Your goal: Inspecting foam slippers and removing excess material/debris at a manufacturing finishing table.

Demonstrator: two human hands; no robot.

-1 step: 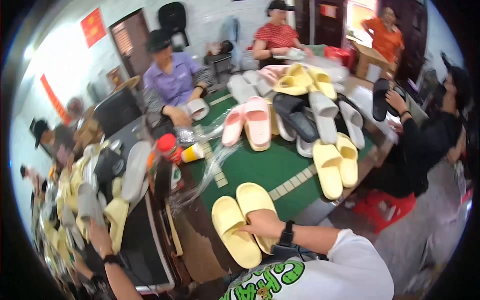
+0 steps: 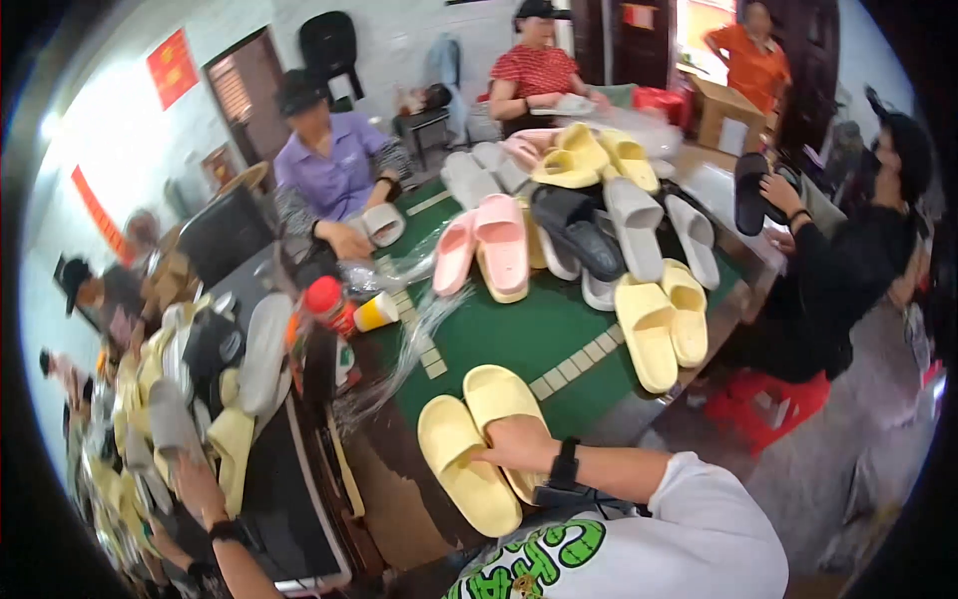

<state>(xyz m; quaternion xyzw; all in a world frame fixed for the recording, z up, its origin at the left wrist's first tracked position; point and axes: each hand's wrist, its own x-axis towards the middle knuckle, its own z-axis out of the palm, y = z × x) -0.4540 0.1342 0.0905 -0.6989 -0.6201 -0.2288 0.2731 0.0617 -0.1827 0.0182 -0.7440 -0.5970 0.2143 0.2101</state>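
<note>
My right hand (image 2: 514, 445) grips a pair of pale yellow slippers at the near table edge. Its fingers go into the right yellow slipper (image 2: 502, 391), while the thumb lies against the left yellow slipper (image 2: 454, 439). Over at the left, my left hand (image 2: 199, 489) is closed on the near end of a grey slipper (image 2: 174, 414) in a heap of loose slippers. Some of its fingertips are hidden. A yellow slipper (image 2: 232, 444) lies just right of that hand.
Several pink, grey, black and yellow slippers cover the far part of the green table (image 2: 479, 334). A red-lidded jar (image 2: 326, 298) and a yellow cup (image 2: 376, 312) stand left. Co-workers sit around; one in black (image 2: 833, 270) handles a black slipper. A red stool (image 2: 768, 404) is at right.
The whole view has shifted slightly. Both of my hands stay on the same slippers, with little visible movement.
</note>
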